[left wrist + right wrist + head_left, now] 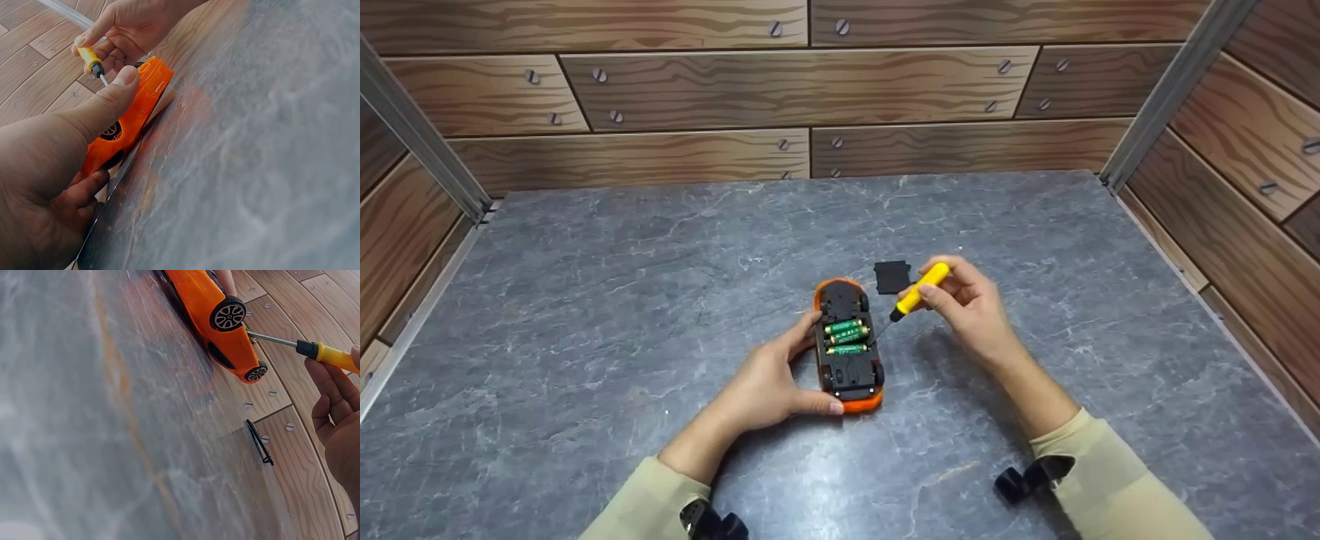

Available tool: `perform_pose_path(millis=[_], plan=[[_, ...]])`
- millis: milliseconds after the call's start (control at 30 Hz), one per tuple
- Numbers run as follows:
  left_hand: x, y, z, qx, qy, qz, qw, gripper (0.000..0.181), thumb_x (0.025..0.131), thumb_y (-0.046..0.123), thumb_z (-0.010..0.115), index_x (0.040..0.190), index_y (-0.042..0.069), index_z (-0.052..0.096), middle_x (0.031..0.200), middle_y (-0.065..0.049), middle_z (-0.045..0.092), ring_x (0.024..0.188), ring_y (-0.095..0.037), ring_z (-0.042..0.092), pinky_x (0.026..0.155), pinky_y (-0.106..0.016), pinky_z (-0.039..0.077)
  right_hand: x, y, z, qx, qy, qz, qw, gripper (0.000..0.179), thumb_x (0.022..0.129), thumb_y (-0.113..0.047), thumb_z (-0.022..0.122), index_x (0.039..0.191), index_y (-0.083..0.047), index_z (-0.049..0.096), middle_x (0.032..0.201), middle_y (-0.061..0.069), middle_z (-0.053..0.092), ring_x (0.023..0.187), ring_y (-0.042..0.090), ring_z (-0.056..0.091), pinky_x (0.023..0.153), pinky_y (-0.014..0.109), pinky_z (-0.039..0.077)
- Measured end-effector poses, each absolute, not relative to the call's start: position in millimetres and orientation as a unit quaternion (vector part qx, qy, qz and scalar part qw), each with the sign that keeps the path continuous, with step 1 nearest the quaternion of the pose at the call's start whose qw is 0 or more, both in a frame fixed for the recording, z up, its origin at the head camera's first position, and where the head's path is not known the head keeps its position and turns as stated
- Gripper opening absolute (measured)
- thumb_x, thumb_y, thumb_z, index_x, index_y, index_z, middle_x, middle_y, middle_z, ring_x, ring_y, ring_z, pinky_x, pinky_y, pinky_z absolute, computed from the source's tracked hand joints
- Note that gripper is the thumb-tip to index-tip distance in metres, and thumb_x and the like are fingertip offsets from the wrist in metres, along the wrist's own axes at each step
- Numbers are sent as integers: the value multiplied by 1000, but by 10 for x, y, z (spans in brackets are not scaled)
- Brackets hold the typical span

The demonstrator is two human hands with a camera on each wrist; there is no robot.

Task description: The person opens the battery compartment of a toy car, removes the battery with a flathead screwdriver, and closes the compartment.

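Car [853, 369] sits underside up at the table [622, 300] in the head view, three batteries [849, 337] bared in its bay, the cover [892, 277] off beside it. The left hand [769, 386] clamps the car between thumb and fingers; the right hand [971, 307] pinches the screwdriver [919, 294]. Left wrist: the thumb overlaps the car's edge. Right wrist: the shaft reaches the bay; whether it touches a battery, I cannot tell. The step looks like working at the battery ends, calling next for light, steady leverage.
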State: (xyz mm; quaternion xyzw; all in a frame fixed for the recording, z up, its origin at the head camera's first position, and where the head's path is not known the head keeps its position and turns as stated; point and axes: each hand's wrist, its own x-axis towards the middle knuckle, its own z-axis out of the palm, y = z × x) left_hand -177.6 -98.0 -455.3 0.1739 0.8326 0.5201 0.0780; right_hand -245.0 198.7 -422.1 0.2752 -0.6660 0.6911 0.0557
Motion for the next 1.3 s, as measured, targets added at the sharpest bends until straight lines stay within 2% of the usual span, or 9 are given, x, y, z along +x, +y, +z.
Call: perform_pose_path(millis=[500,867,1067,1133,1300], plan=[[-1774,-974,-4544,171,836,515,80,133,62,44,102,169,18,27,158,-6,54,147,-17,47,127,-42,27,-2422,1961,-4201,290,-667,684,54,24,101,9,63,121,18,54,102,41,70,93,26,78,83,37,65],[-1772,-977,-4546,168,840,510,79,133,62,44,103,169,17,28,157,-7,55,146,-18,47,127,-42,28,-2412,1952,-4205,290,-667,684,49,24,100,11,63,121,19,54,103,45,67,93,26,78,83,37,64],[-1771,-975,-4549,166,841,509,80,134,62,44,102,169,17,28,158,-9,54,147,-19,47,127,-43,27,-2403,1950,-4205,287,-671,681,49,24,100,10,63,121,18,55,103,42,69,93,25,78,83,36,64],[-1773,-976,-4554,167,841,508,79,134,62,45,102,169,17,27,158,-9,53,147,-19,47,127,-43,28,-2396,1946,-4202,286,-672,682,47,23,100,10,63,121,17,56,103,37,72,93,26,78,84,36,64],[-1774,-981,-4560,168,842,507,78,134,61,45,102,169,18,27,160,-8,51,148,-19,46,127,-42,28,-2386,1932,-4196,283,-677,678,45,22,101,9,64,121,14,58,103,33,74,94,27,78,85,37,64]])
